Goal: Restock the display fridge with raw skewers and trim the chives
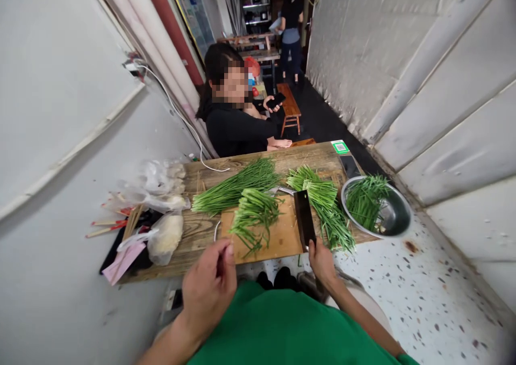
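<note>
My right hand (321, 260) grips the handle of a cleaver (305, 220), its dark blade standing at the right edge of the wooden cutting board (287, 238). My left hand (212, 284) is raised in front of the board's near left corner, thumb and fingers pinched together; whether something small is between them I cannot make out. On the board lies a bunch of cut garlic chives (256, 214). Behind it rests a longer bundle of chives (242, 185). Right of the cleaver, more chives (322, 198) are piled.
A metal bowl (397, 214) with cut chives stands at the table's right end. Plastic bags (165, 238), chopsticks (131, 222) and a pink paper (123, 263) crowd the left end. Across the wooden table (201, 233), a person in black (237, 131) sits holding a phone.
</note>
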The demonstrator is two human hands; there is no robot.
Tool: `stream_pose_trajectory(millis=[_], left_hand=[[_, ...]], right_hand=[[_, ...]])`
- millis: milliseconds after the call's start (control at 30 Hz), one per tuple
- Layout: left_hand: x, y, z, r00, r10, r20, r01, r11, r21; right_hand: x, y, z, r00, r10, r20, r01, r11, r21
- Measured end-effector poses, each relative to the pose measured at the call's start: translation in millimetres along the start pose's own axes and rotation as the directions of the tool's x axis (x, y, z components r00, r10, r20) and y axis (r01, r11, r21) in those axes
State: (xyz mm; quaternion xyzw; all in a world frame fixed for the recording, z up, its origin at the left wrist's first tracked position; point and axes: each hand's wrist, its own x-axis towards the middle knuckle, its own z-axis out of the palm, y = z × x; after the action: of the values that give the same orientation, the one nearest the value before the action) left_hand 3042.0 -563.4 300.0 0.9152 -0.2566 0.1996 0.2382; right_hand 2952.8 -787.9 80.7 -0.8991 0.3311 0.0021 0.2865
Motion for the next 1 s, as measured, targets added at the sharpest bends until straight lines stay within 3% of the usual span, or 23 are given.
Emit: stream_pose_trajectory(millis=[133, 200, 300, 367, 533, 700, 767, 867, 933, 1000], left_hand=[[13, 15, 26, 0.997, 0.009, 0.077, 0.007, 0.978, -0.207], [17, 15, 41, 0.99, -0.042, 0.138, 0.083, 0.948, -0.307], [16, -1, 68, 0.955, -0.159, 0.251, 0.25, 0.887, -0.389], [11, -27, 91, 0.927, -0.214, 0.309, 0.329, 0.861, -0.389], [-24, -125, 154, 0.881, -0.321, 0.347, 0.41, 0.884, -0.225], [-59, -208, 190, 0.728, -0.519, 0.449, 0.506, 0.848, 0.159], [-65, -227, 194, 0.683, -0.545, 0.486, 0.506, 0.833, 0.223], [-67, -243, 193, 0.659, -0.53, 0.533, 0.463, 0.845, 0.268], [-65, -247, 189, 0.663, -0.518, 0.541, 0.426, 0.855, 0.296], [-61, -248, 185, 0.709, -0.465, 0.53, 0.348, 0.884, 0.311]], right_hand=[[-3, 10, -27, 0.988, 0.044, -0.149, -0.048, 0.999, -0.022], [-5, 14, -39, 0.977, 0.072, -0.2, -0.079, 0.996, -0.031], [-9, 15, -49, 0.965, 0.096, -0.244, -0.103, 0.995, -0.014], [-10, 11, -50, 0.961, 0.097, -0.258, -0.103, 0.995, -0.008], [-10, -8, -37, 0.972, 0.056, -0.23, -0.064, 0.998, -0.028], [-11, -30, -16, 0.987, 0.024, -0.157, -0.03, 0.999, -0.037], [-13, -37, -8, 0.991, 0.014, -0.131, -0.019, 0.999, -0.036], [-16, -45, 0, 0.995, 0.016, -0.103, -0.019, 0.999, -0.032], [-18, -46, 3, 0.997, 0.005, -0.075, -0.007, 1.0, -0.029], [-21, -46, 5, 0.999, -0.046, -0.029, 0.045, 0.999, -0.031]])
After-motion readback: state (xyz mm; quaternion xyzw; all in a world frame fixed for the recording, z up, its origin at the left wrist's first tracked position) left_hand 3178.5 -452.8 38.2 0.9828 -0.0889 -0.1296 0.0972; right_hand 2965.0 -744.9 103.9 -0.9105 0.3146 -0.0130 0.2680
